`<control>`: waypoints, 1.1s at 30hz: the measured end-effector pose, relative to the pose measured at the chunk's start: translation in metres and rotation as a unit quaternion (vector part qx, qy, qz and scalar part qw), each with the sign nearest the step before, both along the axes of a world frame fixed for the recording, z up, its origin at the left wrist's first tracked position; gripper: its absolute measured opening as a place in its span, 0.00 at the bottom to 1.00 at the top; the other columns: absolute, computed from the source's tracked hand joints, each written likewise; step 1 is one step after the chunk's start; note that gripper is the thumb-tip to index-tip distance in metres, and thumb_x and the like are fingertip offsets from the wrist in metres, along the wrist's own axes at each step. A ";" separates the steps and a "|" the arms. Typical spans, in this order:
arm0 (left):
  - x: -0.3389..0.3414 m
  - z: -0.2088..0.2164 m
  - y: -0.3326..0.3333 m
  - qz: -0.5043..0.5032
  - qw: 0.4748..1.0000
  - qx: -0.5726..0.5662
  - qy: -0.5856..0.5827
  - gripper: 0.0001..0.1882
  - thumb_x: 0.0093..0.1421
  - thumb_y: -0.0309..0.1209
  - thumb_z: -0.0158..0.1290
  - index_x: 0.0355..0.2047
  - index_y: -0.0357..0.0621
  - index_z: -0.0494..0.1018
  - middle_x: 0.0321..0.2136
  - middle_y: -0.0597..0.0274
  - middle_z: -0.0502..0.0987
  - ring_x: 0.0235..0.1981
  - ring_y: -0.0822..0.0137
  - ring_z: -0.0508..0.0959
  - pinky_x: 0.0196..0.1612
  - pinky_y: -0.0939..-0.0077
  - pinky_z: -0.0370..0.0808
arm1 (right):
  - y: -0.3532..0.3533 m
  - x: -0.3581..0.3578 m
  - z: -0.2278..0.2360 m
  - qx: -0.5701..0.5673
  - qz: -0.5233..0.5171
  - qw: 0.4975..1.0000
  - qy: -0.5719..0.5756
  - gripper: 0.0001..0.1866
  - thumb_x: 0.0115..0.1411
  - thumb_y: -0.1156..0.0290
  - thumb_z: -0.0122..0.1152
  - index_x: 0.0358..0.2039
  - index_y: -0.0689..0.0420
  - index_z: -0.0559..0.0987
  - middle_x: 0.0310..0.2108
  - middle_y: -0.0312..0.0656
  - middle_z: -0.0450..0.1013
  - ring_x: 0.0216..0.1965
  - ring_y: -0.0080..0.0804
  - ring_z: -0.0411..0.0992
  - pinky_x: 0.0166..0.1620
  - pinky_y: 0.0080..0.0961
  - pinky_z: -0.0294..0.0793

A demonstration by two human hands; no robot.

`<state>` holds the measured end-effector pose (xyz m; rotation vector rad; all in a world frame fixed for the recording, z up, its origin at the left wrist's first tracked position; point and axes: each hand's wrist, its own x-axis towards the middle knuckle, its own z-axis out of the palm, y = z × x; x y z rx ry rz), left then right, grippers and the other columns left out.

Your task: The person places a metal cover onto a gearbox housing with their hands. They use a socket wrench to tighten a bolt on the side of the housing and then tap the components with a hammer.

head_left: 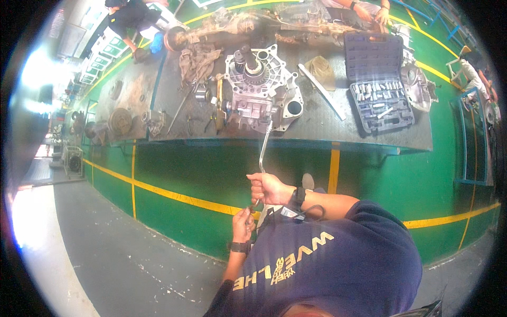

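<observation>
A chrome speed brace [264, 148] runs from the near side of a metal gearbox housing [264, 100] back over the bench edge toward my body. My right hand [266, 188] is closed around its cranked middle. Just below, my left hand [243, 226] is closed at its near end, the grip partly hidden by the fingers. The far tip of the brace meets the lower front of the housing; the exact fit is too small to make out. A shaft with a gear [245, 61] stands up out of the housing.
The dark workbench [322, 124] also bears an open socket set case [377, 84], a flat metal bar [322, 91], a hammer [219, 100], a rag [198, 63] and a long axle assembly [227, 29]. Another person's hands [372, 13] rest at the far side; a second person [132, 21] stands far left.
</observation>
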<state>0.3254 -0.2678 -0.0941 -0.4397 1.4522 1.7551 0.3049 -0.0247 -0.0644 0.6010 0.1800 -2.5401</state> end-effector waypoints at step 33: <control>0.002 -0.061 0.004 0.060 0.998 0.029 -0.007 0.16 0.71 0.40 0.50 0.37 0.37 0.74 0.16 0.66 0.68 0.10 0.78 0.58 0.13 0.83 0.53 | 0.015 0.017 -0.057 0.105 -0.001 0.993 -0.055 0.18 0.65 0.65 0.61 0.20 0.46 0.64 0.13 0.28 0.52 0.14 0.24 0.49 0.26 0.31 0.56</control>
